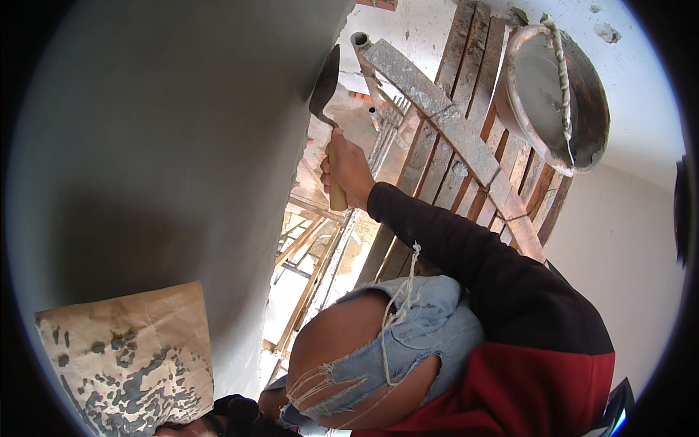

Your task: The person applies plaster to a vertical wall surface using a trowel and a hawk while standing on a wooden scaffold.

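Note:
My right hand [349, 171] is closed around the wooden handle of a pointed trowel [325, 86]. Its dark metal blade points upward in the view, lying at the edge of a smooth grey plastered wall [167, 138]; whether it touches the wall I cannot tell. At the lower left, a brown sheet of paper or card [138, 342] spotted with dark grey mortar stands out in front of the wall. My left hand [186, 428] is partly visible at the bottom edge of that sheet, its fingers closed on it and mostly hidden.
A round bucket [502, 109] with a mortar-crusted handle and grey mix inside stands on wooden planks [437, 171] at upper right. A mortar-caked bar [466, 138] crosses the planks. Between wall and planks a gap shows poles and a floor lower down. My bent knee [342, 342] is near the wall.

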Demonstrator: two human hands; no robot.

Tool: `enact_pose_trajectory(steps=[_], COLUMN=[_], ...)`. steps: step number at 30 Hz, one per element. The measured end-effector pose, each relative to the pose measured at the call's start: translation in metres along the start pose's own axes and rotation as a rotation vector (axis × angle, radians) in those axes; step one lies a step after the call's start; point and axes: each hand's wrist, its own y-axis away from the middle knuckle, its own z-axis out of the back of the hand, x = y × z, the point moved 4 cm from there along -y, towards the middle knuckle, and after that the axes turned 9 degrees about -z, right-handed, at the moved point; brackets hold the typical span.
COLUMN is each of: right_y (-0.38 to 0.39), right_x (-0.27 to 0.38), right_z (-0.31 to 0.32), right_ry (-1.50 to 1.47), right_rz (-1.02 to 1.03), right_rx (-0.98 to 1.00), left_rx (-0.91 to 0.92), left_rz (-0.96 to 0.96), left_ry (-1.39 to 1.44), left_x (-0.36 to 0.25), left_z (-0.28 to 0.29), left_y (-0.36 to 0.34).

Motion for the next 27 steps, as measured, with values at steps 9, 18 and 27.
enact_pose_trajectory(steps=[9, 18, 27], right_y=[0.005, 0.031, 0.0], right_x=[-0.026, -0.096, -0.016], right_z=[-0.008, -0.004, -0.007], right_ry=[0.084, 0.143, 0.021], right_rz=[0.037, 0.031, 0.039], right_rx=[-0.043, -0.056, -0.052], left_rx=[-0.038, -0.036, 0.068], left_rz=[-0.058, -0.059, -0.619], left_ry=[-0.058, 0.014, -0.31], left_x=[0.012, 0.015, 0.007], left_z=[0.023, 0.023, 0.026], left_y=[0.019, 0.015, 0.018])
